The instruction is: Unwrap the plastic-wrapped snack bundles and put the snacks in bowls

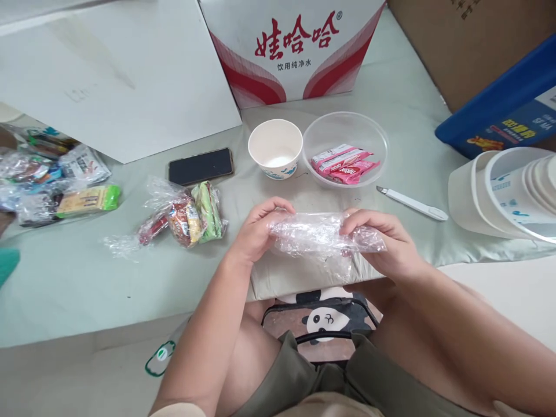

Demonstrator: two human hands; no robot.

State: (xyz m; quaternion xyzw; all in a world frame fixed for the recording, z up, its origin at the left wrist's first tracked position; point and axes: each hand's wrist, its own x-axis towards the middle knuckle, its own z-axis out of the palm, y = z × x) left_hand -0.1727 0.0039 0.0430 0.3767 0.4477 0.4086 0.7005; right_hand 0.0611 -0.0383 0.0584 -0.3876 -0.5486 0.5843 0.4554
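My left hand [256,231] and right hand [384,243] hover just over the near edge of the surface [87,278], each pinching one end of a plastic bag [319,236] stretched between them. Beyond my fingers stand a paper cup [275,147] and a clear bowl [345,130], close but apart; bare room lies left of my left hand. The bag is clear, crinkled and looks flat.
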